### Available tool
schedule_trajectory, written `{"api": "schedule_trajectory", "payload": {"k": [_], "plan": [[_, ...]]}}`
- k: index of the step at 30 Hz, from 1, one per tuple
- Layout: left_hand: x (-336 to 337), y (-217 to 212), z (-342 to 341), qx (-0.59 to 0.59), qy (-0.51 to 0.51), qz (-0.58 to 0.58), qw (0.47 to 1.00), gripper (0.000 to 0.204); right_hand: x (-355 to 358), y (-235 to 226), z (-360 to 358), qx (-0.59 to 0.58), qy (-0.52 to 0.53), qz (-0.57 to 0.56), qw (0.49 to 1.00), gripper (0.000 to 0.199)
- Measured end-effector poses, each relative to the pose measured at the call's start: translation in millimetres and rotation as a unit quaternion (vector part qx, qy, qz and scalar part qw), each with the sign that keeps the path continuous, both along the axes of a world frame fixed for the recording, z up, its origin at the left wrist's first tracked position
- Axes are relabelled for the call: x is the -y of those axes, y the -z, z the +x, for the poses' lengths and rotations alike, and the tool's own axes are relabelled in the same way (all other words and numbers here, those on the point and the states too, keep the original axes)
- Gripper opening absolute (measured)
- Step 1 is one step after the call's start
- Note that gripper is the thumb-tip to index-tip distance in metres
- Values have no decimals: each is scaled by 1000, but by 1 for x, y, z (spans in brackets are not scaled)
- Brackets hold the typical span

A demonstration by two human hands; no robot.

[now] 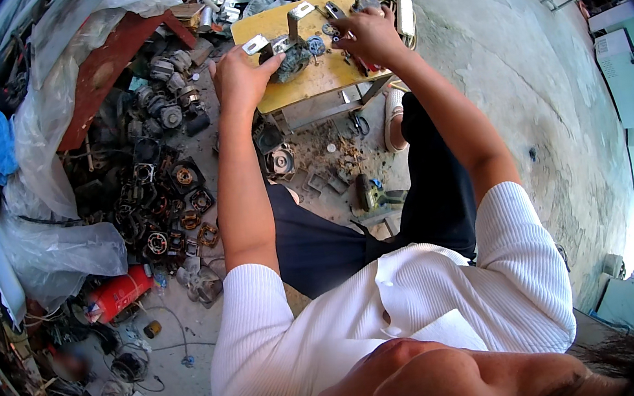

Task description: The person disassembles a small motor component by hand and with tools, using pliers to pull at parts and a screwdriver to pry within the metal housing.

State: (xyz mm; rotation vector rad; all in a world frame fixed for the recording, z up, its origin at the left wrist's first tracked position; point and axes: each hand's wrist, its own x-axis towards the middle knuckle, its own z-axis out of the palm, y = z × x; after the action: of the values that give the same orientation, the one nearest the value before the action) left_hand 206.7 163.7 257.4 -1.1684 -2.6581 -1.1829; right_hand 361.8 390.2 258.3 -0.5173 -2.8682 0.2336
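My left hand [241, 79] is at the left edge of a small yellow table [264, 26], thumb stretched out and apart from the fingers. The thumb lies close to a dark grey-green lump [293, 65], and I cannot tell whether they touch. Just beyond stands a metal bracket [293, 27] with pale slotted ends. On the right side of the tabletop, my right hand [372, 37] spreads its fingers low over small loose parts and tools. A bluish round part [316, 45] lies between my hands. The right fingertips partly hide what is beneath them.
Piled motors and metal parts [172, 176] cover the floor at left, beside plastic sheeting [62, 253] and a red container [120, 293]. Scraps and a green-handled tool [366, 192] lie between my legs. A white strip-shaped object [405, 14] borders the table's right end.
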Motion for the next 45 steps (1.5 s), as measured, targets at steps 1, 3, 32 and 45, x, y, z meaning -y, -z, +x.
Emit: {"api": "schedule_trajectory", "payload": {"k": [1, 3, 32, 45], "plan": [[0, 1, 0, -4, 0, -2, 1000, 42, 2, -9, -6, -34, 5, -116, 993, 52], [3, 1, 0, -6, -3, -8, 1000, 42, 11, -35, -17, -52, -5, -341, 938, 70], [43, 10, -40, 69, 66, 125, 988, 50, 91, 106, 74, 354, -144, -269, 884, 28], [22, -8, -16, 91, 9, 94, 991, 46, 142, 238, 118, 489, -119, -186, 844, 41]]}}
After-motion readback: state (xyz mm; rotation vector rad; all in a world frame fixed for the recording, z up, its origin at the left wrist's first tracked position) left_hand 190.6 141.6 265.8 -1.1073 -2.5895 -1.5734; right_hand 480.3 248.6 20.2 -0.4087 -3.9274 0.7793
